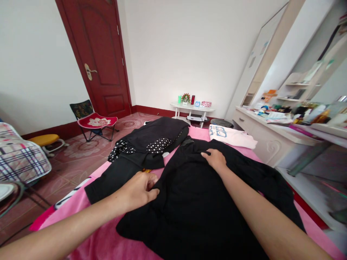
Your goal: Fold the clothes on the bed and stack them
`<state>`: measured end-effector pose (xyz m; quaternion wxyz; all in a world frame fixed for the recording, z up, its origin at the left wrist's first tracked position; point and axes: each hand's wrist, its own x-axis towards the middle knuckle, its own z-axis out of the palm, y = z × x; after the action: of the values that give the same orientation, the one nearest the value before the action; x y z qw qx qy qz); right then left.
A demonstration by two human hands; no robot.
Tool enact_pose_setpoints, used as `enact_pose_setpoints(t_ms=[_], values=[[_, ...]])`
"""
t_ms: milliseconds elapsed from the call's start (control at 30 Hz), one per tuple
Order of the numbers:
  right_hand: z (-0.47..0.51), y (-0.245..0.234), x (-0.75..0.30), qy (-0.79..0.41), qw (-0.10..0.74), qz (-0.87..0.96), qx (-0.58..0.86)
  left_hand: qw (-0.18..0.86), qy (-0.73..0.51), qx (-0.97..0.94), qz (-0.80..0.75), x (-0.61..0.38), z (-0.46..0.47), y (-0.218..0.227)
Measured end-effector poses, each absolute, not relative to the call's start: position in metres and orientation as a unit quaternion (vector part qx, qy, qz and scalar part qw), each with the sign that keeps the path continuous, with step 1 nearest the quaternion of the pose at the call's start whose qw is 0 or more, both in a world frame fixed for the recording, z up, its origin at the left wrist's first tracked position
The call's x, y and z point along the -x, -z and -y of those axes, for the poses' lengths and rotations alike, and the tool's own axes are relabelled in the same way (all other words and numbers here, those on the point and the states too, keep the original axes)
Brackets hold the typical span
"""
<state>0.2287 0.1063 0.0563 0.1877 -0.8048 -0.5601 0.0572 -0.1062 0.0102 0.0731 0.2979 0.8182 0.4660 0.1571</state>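
Observation:
A black long-sleeved top [195,195] lies spread on the pink bedding [100,231], one sleeve stretching away to the right. My left hand [142,189] is closed on the top's left side edge, pinching the cloth between thumb and curled fingers. Higher up, near the collar, my right hand [215,159] grips the fabric, its fingertips partly hidden. Beyond my left hand lies a heap of dark clothing [165,131], with a black and white dotted cloth [159,145] showing under it. A folded pale pink garment [234,136] with blue prints rests at the far right.
A small white table [175,106] holding several small items stands against the far wall. At the right is a cluttered dresser [271,130]. Left of the bed are a red folding chair [99,121], a yellow stool [43,139] and a plaid-covered seat [24,159].

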Motion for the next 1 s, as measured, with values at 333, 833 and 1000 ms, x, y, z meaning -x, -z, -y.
enact_pose_setpoints(t_ms=[333, 833, 1000], values=[[-0.145, -0.1, -0.282, 0.044, 0.171, 0.53, 0.83, 0.506, -0.024, -0.801, -0.32, -0.02, 0.005, -0.09], [-0.196, -0.049, -0.247, 0.114, 0.202, 0.655, 0.719, 0.189, -0.255, -0.869, -0.379, -0.06, -0.121, -0.005], [-0.241, -0.023, -0.233, 0.071, 0.152, 0.645, 0.746, 0.134, -0.216, -0.885, -0.39, -0.062, -0.116, 0.004]])
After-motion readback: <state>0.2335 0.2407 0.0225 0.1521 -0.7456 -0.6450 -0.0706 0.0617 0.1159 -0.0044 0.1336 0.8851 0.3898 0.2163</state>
